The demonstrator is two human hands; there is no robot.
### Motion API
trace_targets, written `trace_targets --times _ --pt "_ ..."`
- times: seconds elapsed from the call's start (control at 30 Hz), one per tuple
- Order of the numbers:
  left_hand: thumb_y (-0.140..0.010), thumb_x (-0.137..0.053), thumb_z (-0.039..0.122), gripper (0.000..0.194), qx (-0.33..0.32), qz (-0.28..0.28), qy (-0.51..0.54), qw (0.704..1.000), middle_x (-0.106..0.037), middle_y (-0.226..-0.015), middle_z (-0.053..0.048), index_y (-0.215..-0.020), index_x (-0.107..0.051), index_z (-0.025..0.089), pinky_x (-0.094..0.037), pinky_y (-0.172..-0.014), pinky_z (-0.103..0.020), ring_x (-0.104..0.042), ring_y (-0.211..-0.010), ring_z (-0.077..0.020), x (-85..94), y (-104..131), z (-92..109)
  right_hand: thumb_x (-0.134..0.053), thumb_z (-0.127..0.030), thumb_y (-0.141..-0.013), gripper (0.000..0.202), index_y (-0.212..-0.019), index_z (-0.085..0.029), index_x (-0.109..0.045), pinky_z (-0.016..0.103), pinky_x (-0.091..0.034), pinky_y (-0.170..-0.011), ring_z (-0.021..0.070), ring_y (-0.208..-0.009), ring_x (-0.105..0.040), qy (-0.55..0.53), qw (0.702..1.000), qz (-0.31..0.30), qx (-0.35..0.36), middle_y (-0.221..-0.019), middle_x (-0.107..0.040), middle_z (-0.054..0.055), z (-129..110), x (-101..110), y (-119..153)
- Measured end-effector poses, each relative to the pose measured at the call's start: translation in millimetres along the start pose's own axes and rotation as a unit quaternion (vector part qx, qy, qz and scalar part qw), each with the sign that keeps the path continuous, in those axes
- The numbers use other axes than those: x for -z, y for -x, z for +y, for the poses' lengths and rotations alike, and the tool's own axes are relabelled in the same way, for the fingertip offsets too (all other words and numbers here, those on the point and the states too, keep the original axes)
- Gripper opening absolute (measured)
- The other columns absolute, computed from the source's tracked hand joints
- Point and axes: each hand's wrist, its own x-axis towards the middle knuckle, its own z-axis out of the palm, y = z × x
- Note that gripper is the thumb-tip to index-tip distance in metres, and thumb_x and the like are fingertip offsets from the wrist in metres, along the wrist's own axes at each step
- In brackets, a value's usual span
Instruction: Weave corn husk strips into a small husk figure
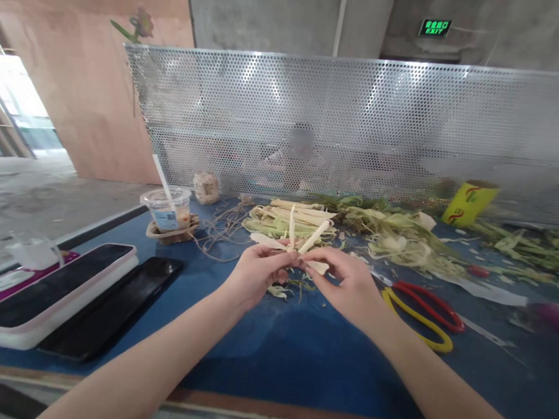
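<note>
**Fan of strips pinched at its base, w/ both hands**

L hand (260, 269) & R hand (346, 282) grip approx. 4 fanned husk strips (315, 237) where they meet, over the table's (272, 364) mid; prob. so the bases don't slip while the tips spread free. Loose husk pile (303, 218) lies just beyond, prob. for quick reach. Scissors (439, 306) rest by the R forearm, likely handy (blades partly hidden). Cup (167, 212) sits in a holder (175, 232), presumably vs. tipping.
</note>
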Motion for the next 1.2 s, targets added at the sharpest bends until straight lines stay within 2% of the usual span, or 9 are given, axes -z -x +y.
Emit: trace_targets --times 0.13,0.3,0.53,0.6,0.67,0.8,0.93,1.03,1.2 --pt "-0.052 -0.075 0.013 0.026 0.02 0.005 0.016 1.0 -0.062 -0.058 -0.003 -0.076 -0.066 0.008 -0.033 -0.036 -0.012 -0.052 -0.048 -0.0056 -0.3 0.5 0.4 -0.038 -0.013 -0.085 0.024 -0.095 -0.017 -0.06 0.032 -0.047 -0.072 0.0177 -0.083 -0.057 0.28 0.94 -0.001 0.194 -0.089 -0.063 0.008 -2.8 4.8 2.7" --pt "-0.052 -0.074 0.014 0.025 0.019 -0.002 -0.014 1.0 -0.058 -0.052 0.001 -0.075 -0.066 0.01 -0.033 -0.034 -0.014 -0.049 -0.043 -0.0054 0.1 0.6 -1.3 -0.039 -0.01 -0.085 0.024 -0.09 -0.013 -0.062 0.034 -0.045 -0.073 0.0203 -0.08 -0.056 0.432 0.843 -0.022 0.32 -0.081 -0.063 0.01 -9.4 10.3 1.0" --pt "-0.054 -0.065 0.01 0.011 -0.039 -0.066 -0.138 0.987 -0.05 -0.044 0.006 -0.064 -0.063 0.012 -0.035 -0.032 -0.017 -0.04 -0.033 -0.004 0.4 0.7 -9.5 -0.033 -0.009 -0.087 0.028 -0.102 -0.019 -0.055 0.035 -0.034 -0.087 0.0195 -0.113 -0.045 0.425 0.833 -0.066 0.348 -0.098 -0.065 0.006 -6.9 16.7 1.0" --pt "-0.057 -0.063 0.011 0.004 -0.059 -0.077 -0.178 0.979 -0.054 -0.047 0.004 -0.059 -0.061 0.013 -0.036 -0.033 -0.017 -0.042 -0.034 -0.0048 1.5 0.3 -11.1 -0.031 -0.009 -0.087 0.027 -0.101 -0.018 -0.053 0.036 -0.033 -0.089 0.0195 -0.114 -0.045 0.406 0.846 -0.076 0.338 -0.098 -0.065 0.006 -5.0 17.0 0.0" --pt "-0.06 -0.063 0.015 0.004 -0.074 -0.076 -0.217 0.97 -0.058 -0.052 0.001 -0.057 -0.06 0.013 -0.035 -0.034 -0.018 -0.043 -0.034 -0.0055 2.7 0.2 -11.2 -0.034 -0.013 -0.087 0.023 -0.102 -0.019 -0.051 0.038 -0.033 -0.09 0.0185 -0.104 -0.054 0.364 0.885 -0.071 0.281 -0.097 -0.065 0.006 -3.2 15.5 -1.3" --pt "-0.062 -0.065 0.021 0.009 -0.101 -0.065 -0.254 0.96 -0.061 -0.058 -0.002 -0.058 -0.062 0.014 -0.038 -0.037 -0.02 -0.045 -0.037 -0.0068 3.0 1.8 -8.2 -0.05 -0.021 -0.081 0.029 -0.109 -0.023 -0.042 0.036 -0.043 -0.081 0.0183 -0.087 -0.06 0.21 0.975 0.026 0.069 -0.084 -0.066 0.003 -1.8 9.8 -3.2" --pt "-0.063 -0.066 0.025 0.01 -0.142 -0.073 -0.268 0.95 -0.057 -0.055 0.0 -0.063 -0.064 0.015 -0.04 -0.04 -0.021 -0.045 -0.039 -0.0077 1.7 3.1 -7.4 -0.056 -0.022 -0.075 0.036 -0.106 -0.022 -0.038 0.031 -0.048 -0.069 0.0168 -0.073 -0.062 0.053 0.994 0.066 -0.063 -0.074 -0.063 0.001 -1.8 7.6 -5.0" --pt "-0.063 -0.066 0.026 0.011 -0.143 -0.076 -0.272 0.949 -0.057 -0.056 0.0 -0.066 -0.063 0.016 -0.038 -0.04 -0.019 -0.046 -0.041 -0.0077 0.4 3.2 -9.3 -0.057 -0.021 -0.073 0.038 -0.105 -0.021 -0.037 0.032 -0.049 -0.07 0.0169 -0.072 -0.062 0.043 0.994 0.058 -0.079 -0.073 -0.062 0.001 -2.6 7.3 -5.2" --pt "-0.065 -0.062 0.024 0.01 -0.141 -0.071 -0.284 0.946 -0.053 -0.054 0.002 -0.062 -0.057 0.016 -0.035 -0.04 -0.018 -0.044 -0.041 -0.0064 -3.0 4.5 -9.9 -0.053 -0.017 -0.076 0.039 -0.112 -0.024 -0.039 0.033 -0.044 -0.076 0.0173 -0.079 -0.06 0.183 0.982 0.042 -0.004 -0.078 -0.062 0.001 -9.0 7.7 -2.0"
